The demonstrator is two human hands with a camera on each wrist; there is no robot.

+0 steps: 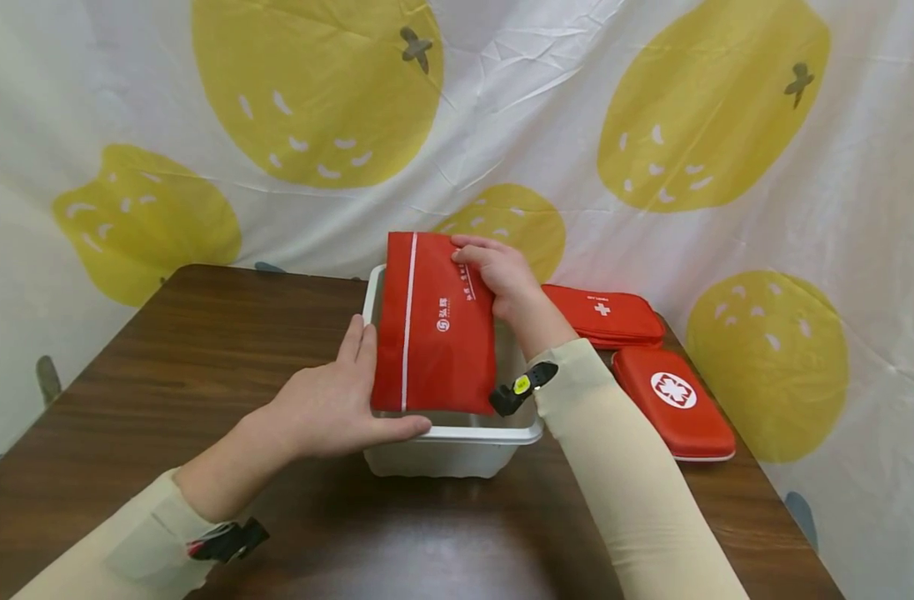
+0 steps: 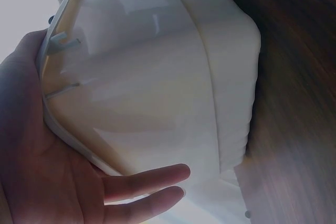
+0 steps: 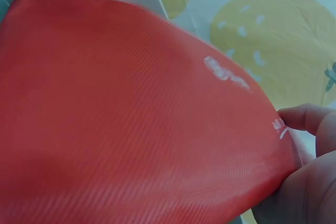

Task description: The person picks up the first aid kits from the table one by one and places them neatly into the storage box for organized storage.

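A flat red pouch (image 1: pixel 445 350) with a white stripe and white lettering is held tilted over a white plastic bin (image 1: pixel 442 458). My right hand (image 1: pixel 501 275) pinches the pouch by its far right corner, and the right wrist view shows the thumb and fingers (image 3: pixel 307 116) at that corner. Against the bin's near left corner rests my left hand (image 1: pixel 329 408), its thumb along the front rim. From the left wrist, two of its fingers (image 2: pixel 152 177) stretch out straight by the bin's outer wall. Most of the bin's inside is hidden under the pouch.
To the right of the bin lie a red soft case (image 1: pixel 621 325) with a white cross and a red hard case (image 1: pixel 666 421) with a round white emblem. All stand on a dark wooden table (image 1: pixel 164 392). A lemon-print cloth (image 1: pixel 494 108) hangs behind.
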